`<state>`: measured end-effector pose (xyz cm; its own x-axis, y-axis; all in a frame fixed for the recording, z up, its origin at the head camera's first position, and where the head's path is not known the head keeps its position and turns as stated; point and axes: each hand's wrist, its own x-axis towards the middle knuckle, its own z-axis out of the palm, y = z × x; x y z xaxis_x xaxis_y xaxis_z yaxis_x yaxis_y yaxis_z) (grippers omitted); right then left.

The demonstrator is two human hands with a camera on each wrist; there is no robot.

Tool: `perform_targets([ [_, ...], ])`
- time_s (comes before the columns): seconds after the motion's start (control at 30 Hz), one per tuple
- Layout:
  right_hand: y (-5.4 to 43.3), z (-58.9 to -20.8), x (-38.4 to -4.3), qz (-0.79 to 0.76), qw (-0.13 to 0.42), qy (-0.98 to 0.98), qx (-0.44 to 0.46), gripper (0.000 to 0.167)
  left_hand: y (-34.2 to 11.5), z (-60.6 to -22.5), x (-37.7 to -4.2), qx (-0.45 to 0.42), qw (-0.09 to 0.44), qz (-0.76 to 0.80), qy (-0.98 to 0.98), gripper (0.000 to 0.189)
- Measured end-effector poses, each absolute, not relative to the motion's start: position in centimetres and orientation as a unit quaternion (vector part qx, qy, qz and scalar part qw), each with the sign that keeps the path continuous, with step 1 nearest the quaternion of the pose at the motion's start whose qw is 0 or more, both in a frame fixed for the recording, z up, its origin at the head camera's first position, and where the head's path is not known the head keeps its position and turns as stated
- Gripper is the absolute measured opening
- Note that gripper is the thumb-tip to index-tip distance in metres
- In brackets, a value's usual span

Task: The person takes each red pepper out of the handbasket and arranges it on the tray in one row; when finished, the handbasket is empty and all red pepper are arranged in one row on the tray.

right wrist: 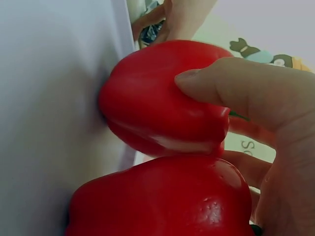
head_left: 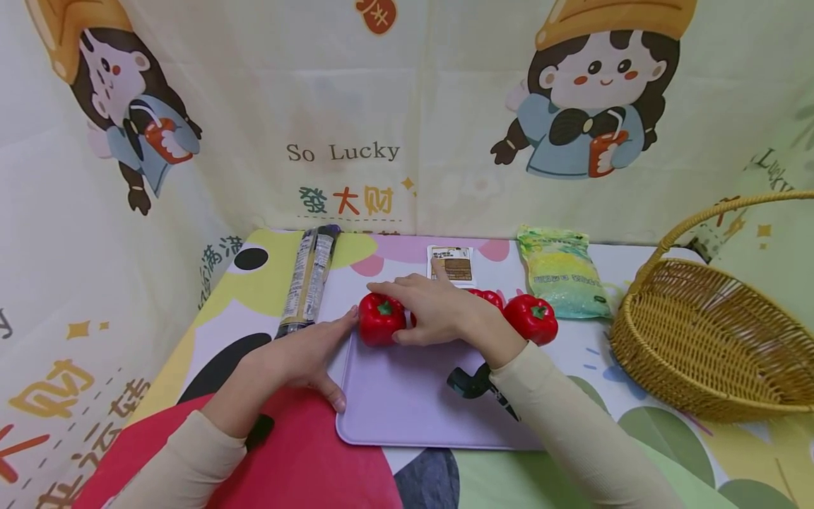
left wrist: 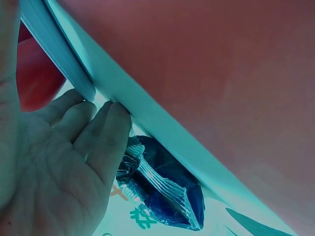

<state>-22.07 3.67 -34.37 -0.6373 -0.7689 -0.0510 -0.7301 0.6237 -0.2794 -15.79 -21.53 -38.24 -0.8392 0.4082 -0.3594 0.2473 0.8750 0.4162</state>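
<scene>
My right hand (head_left: 439,309) grips a red bell pepper (head_left: 376,329) at the left end of a row on the lavender tray (head_left: 413,406). In the right wrist view its thumb lies on one side of that pepper (right wrist: 152,93) and the fingers reach behind. A second red bell pepper (right wrist: 157,204) sits close beside it. Farther right is another red bell pepper (head_left: 529,318), partly behind the forearm. My left hand (head_left: 302,357) rests at the tray's left edge, thumb spread and fingers fairly straight; in the left wrist view its fingertips touch near the tray's corner.
A long dark-and-silver package (head_left: 307,279) lies left of the tray. Behind the peppers is a small brown-and-white packet (head_left: 453,266). A yellow-green bag (head_left: 562,276) lies at the back right, and a wicker basket (head_left: 642,283) with a tall handle stands farther right.
</scene>
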Motion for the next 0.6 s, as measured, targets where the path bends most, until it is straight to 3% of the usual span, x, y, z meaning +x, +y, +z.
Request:
perform_targets([
  [0.6,3.74,-33.74,-21.9,-0.079,0.061,0.91,-0.402,0.072,-21.48,-38.21,-15.8,0.171,0.222,0.182,0.942,0.142],
])
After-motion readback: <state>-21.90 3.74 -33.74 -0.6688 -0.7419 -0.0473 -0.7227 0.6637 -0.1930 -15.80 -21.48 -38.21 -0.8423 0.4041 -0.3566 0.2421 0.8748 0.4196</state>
